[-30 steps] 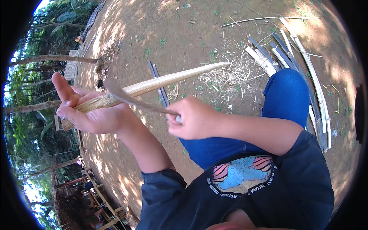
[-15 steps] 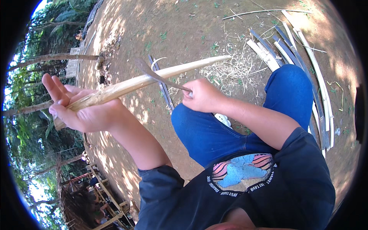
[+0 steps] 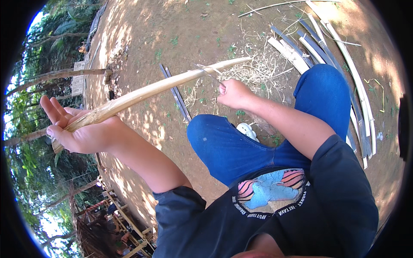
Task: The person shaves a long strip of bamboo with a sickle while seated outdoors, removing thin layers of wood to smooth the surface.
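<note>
A long, pale split-bamboo strip slants across in front of me, its far tip over the shavings. My left hand grips its near end, with the thumb laid over it and some fingers stretched out. My right hand is closed around a knife, whose handle is hidden in the fist. The thin blade, seen nearly edge-on, lies against the strip toward its far end. A small curl of bamboo stands up beside the blade.
Curly shavings litter the dirt ahead. Long bamboo strips, pale and dark, lie at the right beside my knee. Two dark strips lie beyond my left knee. A white shoe shows between my legs. Wooden poles and trees stand left.
My right hand and the knife have slid along the strip toward its far tip. My left hand and the strip have shifted slightly left, and the blade has turned more edge-on.
</note>
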{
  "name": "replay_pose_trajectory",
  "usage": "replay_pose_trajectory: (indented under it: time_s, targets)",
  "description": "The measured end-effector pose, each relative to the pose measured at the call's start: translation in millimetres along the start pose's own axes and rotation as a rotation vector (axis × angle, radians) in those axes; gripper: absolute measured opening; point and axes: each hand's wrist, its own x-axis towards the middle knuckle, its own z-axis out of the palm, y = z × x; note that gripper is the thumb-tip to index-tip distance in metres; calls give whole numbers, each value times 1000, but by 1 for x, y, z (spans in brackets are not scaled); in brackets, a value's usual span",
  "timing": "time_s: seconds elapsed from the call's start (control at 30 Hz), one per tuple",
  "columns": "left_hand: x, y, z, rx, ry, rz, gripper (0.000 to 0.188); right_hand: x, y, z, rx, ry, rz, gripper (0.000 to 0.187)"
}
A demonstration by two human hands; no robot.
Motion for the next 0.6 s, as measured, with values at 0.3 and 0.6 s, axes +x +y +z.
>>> replay_pose_trajectory:
  time_s: [0.3, 0.6]
  targets:
    - [-5, -3, -8, -125, 57, -25, 48, -59, -84, 22, 204, -29, -586, 19]
    - [-6, 4, -1, -144, 81, -13, 39, 13, 18, 4, 75, -32, -43, 32]
